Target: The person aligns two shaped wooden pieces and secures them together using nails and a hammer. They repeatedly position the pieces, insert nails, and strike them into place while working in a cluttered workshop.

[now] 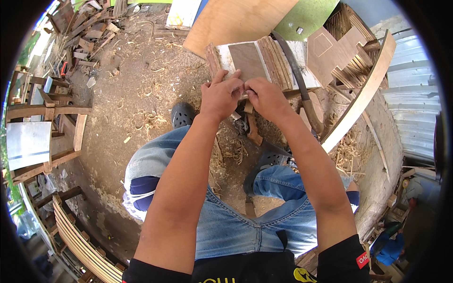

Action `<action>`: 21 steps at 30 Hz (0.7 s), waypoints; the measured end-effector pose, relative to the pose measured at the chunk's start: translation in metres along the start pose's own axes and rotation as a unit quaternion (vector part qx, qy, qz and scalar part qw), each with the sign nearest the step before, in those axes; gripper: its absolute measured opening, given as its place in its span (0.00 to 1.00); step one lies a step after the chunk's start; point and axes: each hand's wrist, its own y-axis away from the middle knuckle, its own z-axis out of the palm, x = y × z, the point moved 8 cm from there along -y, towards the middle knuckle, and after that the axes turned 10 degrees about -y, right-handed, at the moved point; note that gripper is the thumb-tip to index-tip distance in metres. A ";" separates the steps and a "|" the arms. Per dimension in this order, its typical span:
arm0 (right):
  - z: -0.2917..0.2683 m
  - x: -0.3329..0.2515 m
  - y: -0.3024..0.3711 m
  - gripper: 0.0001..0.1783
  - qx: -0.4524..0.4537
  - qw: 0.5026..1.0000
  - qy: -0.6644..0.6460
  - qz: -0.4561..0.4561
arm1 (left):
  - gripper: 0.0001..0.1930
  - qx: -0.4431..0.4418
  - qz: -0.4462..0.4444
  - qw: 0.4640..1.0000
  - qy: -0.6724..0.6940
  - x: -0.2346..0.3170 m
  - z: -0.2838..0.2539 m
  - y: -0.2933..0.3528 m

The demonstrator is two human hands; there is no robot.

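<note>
My left hand [222,96] and my right hand [266,96] meet over the near edge of a low work surface. Thumb and fingertips of each are pinched together around something small between them, too small to make out. Two other fingers of the left hand stretch forward onto a flat brown wooden piece [248,60]. Rough wooden strips [272,63] lie along its right side, and a shorter rough piece [213,58] lies on its left. Just below my hands is a wooden-handled tool [254,131], partly hidden; its kind is unclear.
A long dark curved tool with a wooden handle [311,115] lies right of the strips. Beside it leans a long curved plank [361,89]. A plywood sheet [236,21] stands behind. Wood shavings [148,122] litter the floor; wooden frames [49,111] and scrap wood [87,45] are at left.
</note>
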 end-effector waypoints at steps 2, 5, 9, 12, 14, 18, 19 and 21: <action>-0.001 0.001 -0.002 0.05 -0.002 1.000 0.003 0.005 | 0.04 -0.001 0.007 1.000 0.006 0.001 0.000 0.001; -0.003 0.006 -0.004 0.05 -0.002 0.999 -0.018 0.028 | 0.05 -0.008 0.002 1.000 0.020 0.001 0.001 0.002; -0.006 0.013 -0.004 0.04 -0.009 0.997 -0.046 0.059 | 0.07 -0.021 -0.016 1.000 0.010 -0.001 0.007 0.000; -0.007 0.013 -0.004 0.06 -0.005 0.997 -0.054 0.060 | 0.07 -0.014 -0.010 1.000 0.010 -0.001 0.008 0.000; -0.004 0.013 -0.006 0.07 -0.010 0.995 -0.062 0.074 | 0.07 0.000 0.002 1.000 0.012 -0.002 0.007 0.000; -0.012 0.003 -0.001 0.09 0.000 0.993 -0.065 0.094 | 0.08 0.018 0.013 1.000 0.005 -0.005 0.009 0.002; -0.022 -0.008 0.002 0.11 -0.007 0.997 -0.061 0.054 | 0.08 0.026 0.016 0.999 0.013 -0.006 0.010 0.002; -0.050 -0.015 0.015 0.16 -0.038 0.997 -0.027 0.056 | 0.07 0.033 0.024 0.998 0.037 -0.007 0.011 0.001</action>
